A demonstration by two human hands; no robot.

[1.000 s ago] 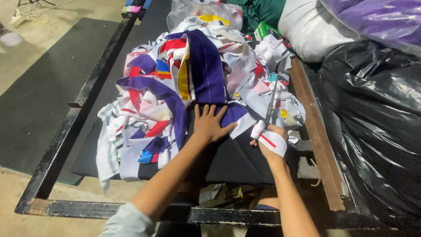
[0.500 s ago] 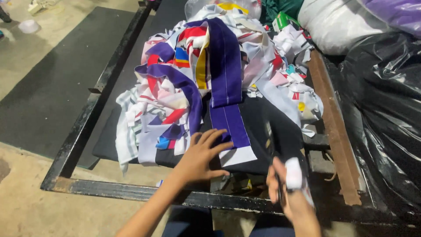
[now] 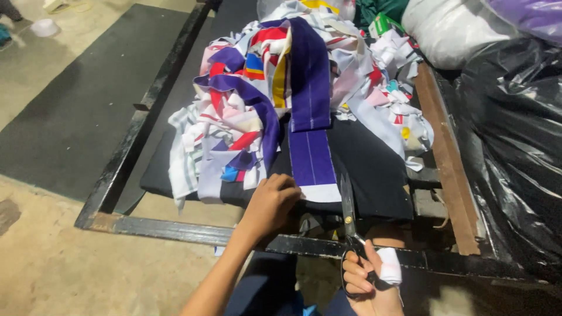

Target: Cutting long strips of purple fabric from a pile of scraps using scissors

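A long purple fabric strip [image 3: 310, 117] with thin white lines runs down from the heap of cloth scraps [image 3: 246, 111] onto a black pad [image 3: 374, 169]. Its near end is white. My left hand [image 3: 270, 202] rests with curled fingers on the pad's front edge, touching the strip's near left corner. My right hand [image 3: 369, 281], with a white bandage on one finger, grips the handles of scissors [image 3: 347, 213]. The blades point away from me, right beside the strip's near right edge.
A black metal frame [image 3: 170, 231] surrounds the pad. A wooden plank [image 3: 442, 152] runs along the right, with a big black plastic bag [image 3: 515, 152] beyond it. White and purple sacks [image 3: 456, 29] lie at the top right. A dark mat [image 3: 76, 111] covers the floor on the left.
The purple strip has been pulled nearer to me. My left hand has slid back to the pad's front edge. My right hand has dropped low and now holds the scissors pointing forward.
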